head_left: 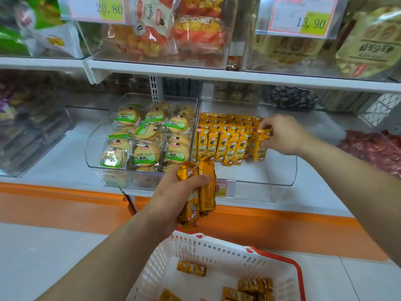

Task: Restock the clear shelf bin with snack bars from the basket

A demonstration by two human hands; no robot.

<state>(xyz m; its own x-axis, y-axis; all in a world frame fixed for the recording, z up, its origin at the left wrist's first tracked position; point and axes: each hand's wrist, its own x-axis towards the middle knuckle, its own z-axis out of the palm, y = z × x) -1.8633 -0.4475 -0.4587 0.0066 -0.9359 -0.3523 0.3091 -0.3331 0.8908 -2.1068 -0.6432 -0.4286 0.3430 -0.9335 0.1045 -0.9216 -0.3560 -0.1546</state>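
In the right hand (282, 135), pinched near its top end between thumb and fingertips: one snack bar (261, 148), upright, long axis vertical, lower end at or just above the floor of the clear shelf bin (271, 181); hard to tell whether touching. Just to its left, the front row of standing bars (221, 146), with more rows packed behind toward the back wall. Bare bin floor in front of the row and to the right of the held bar.

In the left hand (173, 192), gripped with fingers curled round the middle: a bundle of bars (206, 187), long axes near vertical, held before the bin's front wall and above the white basket (217, 246). Low in the basket, a few loose bars (253, 285) lying flat.

By the look of it, placing step under way, bin partly filled. Right hand at the slot, so the nearer one; next bar likely drawn from the bundle, down and left of that hand, then carried up and right, kept upright to match the row. Beside the target bin on its left, a bin of round biscuits (93, 157)
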